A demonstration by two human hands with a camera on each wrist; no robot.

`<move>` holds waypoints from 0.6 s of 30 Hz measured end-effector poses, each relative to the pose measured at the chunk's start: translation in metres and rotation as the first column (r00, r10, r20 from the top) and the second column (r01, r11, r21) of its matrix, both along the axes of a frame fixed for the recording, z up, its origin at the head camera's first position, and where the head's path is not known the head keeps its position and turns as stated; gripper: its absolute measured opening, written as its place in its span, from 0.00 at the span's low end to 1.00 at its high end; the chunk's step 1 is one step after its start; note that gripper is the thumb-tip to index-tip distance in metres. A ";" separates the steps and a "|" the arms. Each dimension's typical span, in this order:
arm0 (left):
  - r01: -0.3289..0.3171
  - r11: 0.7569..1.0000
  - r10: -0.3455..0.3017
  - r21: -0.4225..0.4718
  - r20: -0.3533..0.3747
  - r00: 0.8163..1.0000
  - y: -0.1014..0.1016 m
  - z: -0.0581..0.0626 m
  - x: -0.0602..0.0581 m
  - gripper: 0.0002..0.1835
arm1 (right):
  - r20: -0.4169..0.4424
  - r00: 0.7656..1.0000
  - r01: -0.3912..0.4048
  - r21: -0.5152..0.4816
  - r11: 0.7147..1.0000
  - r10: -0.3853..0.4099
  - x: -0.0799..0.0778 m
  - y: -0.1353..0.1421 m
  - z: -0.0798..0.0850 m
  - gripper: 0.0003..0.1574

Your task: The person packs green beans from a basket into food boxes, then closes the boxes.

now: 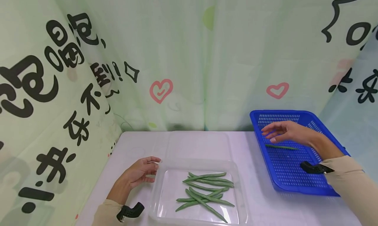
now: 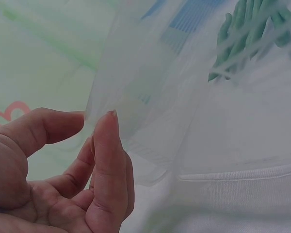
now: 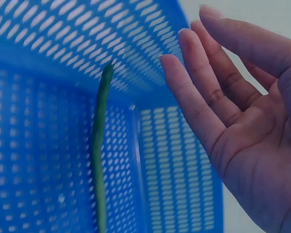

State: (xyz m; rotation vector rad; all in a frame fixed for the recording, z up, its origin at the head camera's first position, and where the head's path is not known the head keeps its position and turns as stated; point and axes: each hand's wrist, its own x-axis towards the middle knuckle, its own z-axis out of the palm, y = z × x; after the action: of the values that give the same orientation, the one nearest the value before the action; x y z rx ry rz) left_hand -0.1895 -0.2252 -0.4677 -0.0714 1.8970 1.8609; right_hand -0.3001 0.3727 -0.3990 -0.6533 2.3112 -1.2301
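Note:
My left hand (image 1: 142, 172) is at the far left corner of a clear plastic box (image 1: 154, 199), lightly holding its rim. In the left wrist view, the thumb (image 2: 63, 127) touches the rim edge and the bent fingers (image 2: 109, 170) lie against the wall. Several green beans (image 1: 206, 198) lie loosely across one another inside the box. Over a blue plastic basket (image 1: 274, 183), my right hand (image 1: 290, 133) hovers with relaxed fingers (image 3: 199, 109) and an empty palm. Below it, a single green bean (image 1: 282, 147) lies in the basket.
Both containers stand on a white-covered table (image 1: 138, 144), the basket to the right of the box. A pale green curtain (image 1: 189, 55) with black lettering and pink hearts hangs behind and along the left side.

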 end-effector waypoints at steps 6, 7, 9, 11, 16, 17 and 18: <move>-0.005 1.000 0.005 -0.011 0.003 1.000 0.000 -0.001 0.001 0.20 | 0.021 0.999 0.025 0.057 0.998 -0.026 -0.004 0.014 -0.014 0.33; -0.007 1.000 0.007 -0.012 0.003 1.000 0.000 -0.001 0.001 0.20 | 0.019 0.999 0.034 0.070 0.997 -0.035 -0.005 0.016 -0.016 0.33; -0.007 1.000 0.007 -0.014 0.006 1.000 0.000 -0.002 0.001 0.20 | 0.027 0.998 0.054 0.082 0.995 -0.056 -0.006 0.020 -0.019 0.33; -0.009 1.000 0.009 -0.013 0.006 1.000 0.000 -0.001 0.001 0.20 | 0.036 0.996 0.073 0.089 0.993 -0.077 -0.007 0.023 -0.022 0.33; -0.005 1.000 0.005 -0.006 0.002 1.000 0.000 -0.001 0.000 0.20 | 0.050 0.992 0.112 0.094 0.989 -0.117 -0.011 0.032 -0.030 0.33; -0.003 1.000 0.003 -0.006 0.001 1.000 0.000 -0.001 0.000 0.20 | 0.055 0.990 0.122 0.097 0.988 -0.128 -0.011 0.033 -0.032 0.33; -0.002 1.000 0.002 -0.007 -0.001 1.000 0.000 -0.001 0.000 0.19 | 0.061 0.989 0.129 0.099 0.987 -0.135 -0.012 0.035 -0.034 0.33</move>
State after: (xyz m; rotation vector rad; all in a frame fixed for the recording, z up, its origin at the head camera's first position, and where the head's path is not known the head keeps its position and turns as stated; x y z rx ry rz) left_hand -0.1894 -0.2248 -0.4686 -0.0745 1.9043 1.8558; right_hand -0.3122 0.4075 -0.4330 -0.4248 2.3714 -1.1727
